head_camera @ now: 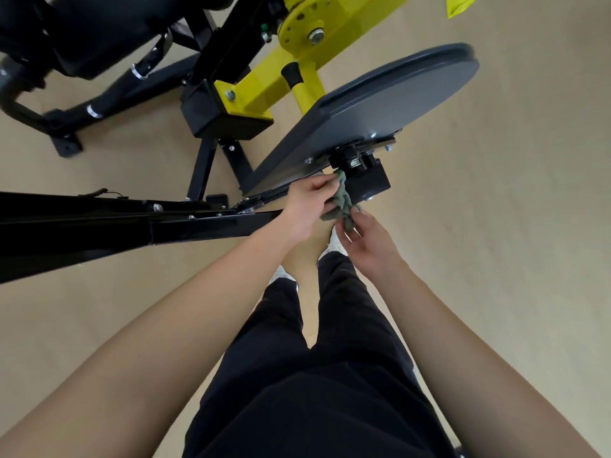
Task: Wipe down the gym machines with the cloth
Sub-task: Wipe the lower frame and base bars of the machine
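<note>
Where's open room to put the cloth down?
Free: the grey plate, bare on top; the floor right of it. Crowded: its near edge, where left hand and right hand grip the cloth by the black bracket; black frame bars leftward.

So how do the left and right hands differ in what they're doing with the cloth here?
The left hand grips the cloth's upper part, up under the grey plate's edge; the right hand sits lower, nearer the person. The left hand wraps the bunched cloth; the right hand only pinches its hanging end with fingertips. Both hold the same green cloth.
</note>
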Demonstrator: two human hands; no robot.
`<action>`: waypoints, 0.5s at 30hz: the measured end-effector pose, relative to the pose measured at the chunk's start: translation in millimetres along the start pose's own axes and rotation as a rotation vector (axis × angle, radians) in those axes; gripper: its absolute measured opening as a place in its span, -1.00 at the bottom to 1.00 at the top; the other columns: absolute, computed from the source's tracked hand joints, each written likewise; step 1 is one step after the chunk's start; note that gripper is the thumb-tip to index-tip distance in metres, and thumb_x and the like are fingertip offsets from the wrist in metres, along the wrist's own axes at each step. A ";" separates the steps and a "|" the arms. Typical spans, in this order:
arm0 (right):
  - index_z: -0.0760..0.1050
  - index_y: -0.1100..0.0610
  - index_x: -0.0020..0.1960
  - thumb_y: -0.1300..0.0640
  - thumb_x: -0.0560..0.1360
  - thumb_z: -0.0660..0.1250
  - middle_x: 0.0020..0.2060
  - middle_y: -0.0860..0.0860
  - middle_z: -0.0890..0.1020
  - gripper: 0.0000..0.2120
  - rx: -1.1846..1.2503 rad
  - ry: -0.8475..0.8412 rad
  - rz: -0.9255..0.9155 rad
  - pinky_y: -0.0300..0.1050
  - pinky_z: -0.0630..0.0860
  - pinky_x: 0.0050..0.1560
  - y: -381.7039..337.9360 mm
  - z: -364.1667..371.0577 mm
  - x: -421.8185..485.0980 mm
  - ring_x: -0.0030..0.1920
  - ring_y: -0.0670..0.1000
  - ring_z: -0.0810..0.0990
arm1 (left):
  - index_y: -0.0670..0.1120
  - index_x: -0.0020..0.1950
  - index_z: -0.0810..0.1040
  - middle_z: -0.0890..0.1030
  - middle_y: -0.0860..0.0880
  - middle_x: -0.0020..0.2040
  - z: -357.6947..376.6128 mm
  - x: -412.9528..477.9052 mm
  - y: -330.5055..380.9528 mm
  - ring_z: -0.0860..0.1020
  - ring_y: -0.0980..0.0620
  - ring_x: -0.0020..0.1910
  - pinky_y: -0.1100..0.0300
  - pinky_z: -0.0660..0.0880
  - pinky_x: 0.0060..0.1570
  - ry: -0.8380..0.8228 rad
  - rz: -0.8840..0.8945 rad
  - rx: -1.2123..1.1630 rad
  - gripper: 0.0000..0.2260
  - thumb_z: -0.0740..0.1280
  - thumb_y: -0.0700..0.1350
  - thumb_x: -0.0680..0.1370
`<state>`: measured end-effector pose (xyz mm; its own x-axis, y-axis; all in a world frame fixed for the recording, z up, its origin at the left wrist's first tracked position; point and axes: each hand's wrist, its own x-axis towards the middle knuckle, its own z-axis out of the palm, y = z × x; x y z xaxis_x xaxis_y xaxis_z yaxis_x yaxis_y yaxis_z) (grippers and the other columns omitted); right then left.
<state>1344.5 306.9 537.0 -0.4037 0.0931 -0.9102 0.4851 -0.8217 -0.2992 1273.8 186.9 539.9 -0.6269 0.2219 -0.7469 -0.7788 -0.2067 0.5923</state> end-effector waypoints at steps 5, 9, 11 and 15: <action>0.45 0.14 -0.20 0.26 0.54 0.44 -0.27 0.04 0.60 -0.79 -0.369 0.061 -0.197 -0.16 0.58 -0.17 4.9 -14.3 -15.8 -0.26 -0.02 0.60 | -0.23 0.24 0.62 0.67 -0.14 0.08 -33.6 -16.8 0.3 0.65 -0.04 -0.01 0.11 0.67 -0.01 0.035 0.027 0.085 -0.81 0.28 -0.26 0.67; 0.48 0.19 -0.20 0.27 0.45 0.53 -0.28 0.10 0.53 -0.78 -0.891 0.148 -0.416 -0.14 0.47 -0.20 16.5 -24.3 -14.1 -0.27 0.03 0.48 | -0.15 0.18 0.67 0.70 -0.07 -0.02 -67.1 -22.9 -8.3 0.68 -0.07 0.00 0.12 0.66 0.00 0.170 0.063 0.333 -0.84 0.32 -0.23 0.66; 0.49 0.18 -0.19 0.26 0.44 0.52 -0.26 0.06 0.54 -0.81 -1.076 0.136 -0.513 -0.22 0.43 -0.22 21.3 -22.8 -10.5 -0.25 0.01 0.47 | -0.05 0.13 0.69 0.71 -0.01 0.00 -81.0 -23.2 -9.6 0.68 -0.03 0.08 0.09 0.64 0.10 0.193 0.112 0.523 -0.84 0.32 -0.19 0.66; 0.51 0.15 -0.14 0.33 0.44 0.45 -0.15 0.00 0.60 -0.85 -1.225 0.108 -0.712 -0.09 0.50 -0.07 29.6 -3.0 -4.2 -0.10 0.08 0.56 | -0.06 0.19 0.69 0.72 0.01 0.01 -101.6 -24.3 -4.4 0.67 0.08 0.05 0.06 0.62 0.17 0.252 0.249 0.630 -0.81 0.32 -0.17 0.66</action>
<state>1362.9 283.9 531.1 -0.8094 0.3615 -0.4628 0.5840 0.4120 -0.6994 1294.8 85.5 524.6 -0.8223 -0.0026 -0.5690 -0.5264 0.3833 0.7589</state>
